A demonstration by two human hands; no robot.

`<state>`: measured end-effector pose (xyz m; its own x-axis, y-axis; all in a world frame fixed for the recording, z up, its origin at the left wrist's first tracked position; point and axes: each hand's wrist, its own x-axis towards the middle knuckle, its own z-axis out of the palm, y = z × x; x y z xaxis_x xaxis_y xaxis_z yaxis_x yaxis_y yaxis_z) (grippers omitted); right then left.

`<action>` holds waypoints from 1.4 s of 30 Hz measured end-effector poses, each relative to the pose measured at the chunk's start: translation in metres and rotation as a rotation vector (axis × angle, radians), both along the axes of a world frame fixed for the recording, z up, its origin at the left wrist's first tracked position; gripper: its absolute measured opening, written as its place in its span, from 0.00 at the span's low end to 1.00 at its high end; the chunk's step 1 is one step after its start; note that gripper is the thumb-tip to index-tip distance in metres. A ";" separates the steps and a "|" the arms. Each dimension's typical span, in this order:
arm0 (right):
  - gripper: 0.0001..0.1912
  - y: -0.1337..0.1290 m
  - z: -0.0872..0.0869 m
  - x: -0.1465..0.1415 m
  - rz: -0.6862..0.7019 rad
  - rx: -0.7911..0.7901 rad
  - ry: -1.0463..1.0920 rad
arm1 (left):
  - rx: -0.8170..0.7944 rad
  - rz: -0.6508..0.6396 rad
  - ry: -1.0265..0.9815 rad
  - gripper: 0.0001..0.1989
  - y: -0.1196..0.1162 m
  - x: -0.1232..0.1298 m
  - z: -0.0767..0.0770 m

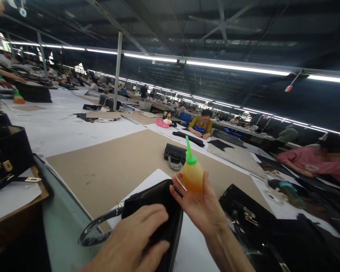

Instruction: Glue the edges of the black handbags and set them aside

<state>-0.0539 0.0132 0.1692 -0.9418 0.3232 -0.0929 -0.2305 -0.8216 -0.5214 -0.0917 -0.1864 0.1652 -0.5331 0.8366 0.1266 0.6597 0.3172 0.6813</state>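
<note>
My right hand (200, 202) holds a rounded squeeze bottle (193, 176) with amber liquid and a green nozzle pointing up, its palm under and behind the bottle. An open black bag (172, 226) stands in front of me, its dark inside showing. Over the bag's opening is my left hand (138, 234), fingers apart and slightly bent, with nothing seen in it. The bag's handle (92, 230), wrapped in clear film, sticks out to the left. White paper (192, 245) lies under the bag.
A small black bag (175, 153) sits on the brown board (116, 166). Black bags with gold hardware stand at the left (8, 151) and lie at the right (252, 215). People sit across the table (202, 122) and at the right (308, 160).
</note>
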 end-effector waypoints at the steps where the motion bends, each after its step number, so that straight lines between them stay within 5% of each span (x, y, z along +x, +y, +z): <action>1: 0.21 -0.001 0.000 0.000 -0.005 -0.002 0.001 | -0.020 0.010 0.002 0.29 0.014 -0.003 0.001; 4: 0.21 -0.001 -0.001 -0.002 -0.035 0.004 0.011 | -0.043 0.020 -0.032 0.44 0.048 -0.011 -0.006; 9: 0.19 0.004 -0.003 -0.002 -0.064 -0.060 0.006 | 0.038 0.069 -0.073 0.38 0.053 -0.021 -0.027; 19: 0.22 -0.005 -0.001 -0.009 -0.029 -0.017 0.025 | -0.139 0.111 -0.122 0.42 0.059 -0.022 -0.031; 23: 0.22 -0.005 -0.003 -0.018 -0.015 0.046 0.023 | -0.162 0.037 -0.085 0.34 0.060 -0.025 -0.038; 29: 0.24 -0.002 -0.005 -0.022 0.029 0.105 -0.002 | -0.275 -0.426 0.073 0.16 0.024 -0.051 -0.019; 33: 0.24 -0.001 -0.005 -0.023 0.051 0.138 -0.026 | -0.307 -0.397 -0.031 0.17 -0.005 -0.059 -0.006; 38: 0.26 -0.005 -0.005 -0.031 0.053 0.137 -0.037 | -0.063 -0.086 -0.059 0.18 -0.006 -0.031 -0.003; 42: 0.25 -0.008 -0.005 -0.033 0.038 0.134 -0.049 | 0.054 -0.227 -0.181 0.15 0.007 -0.011 0.013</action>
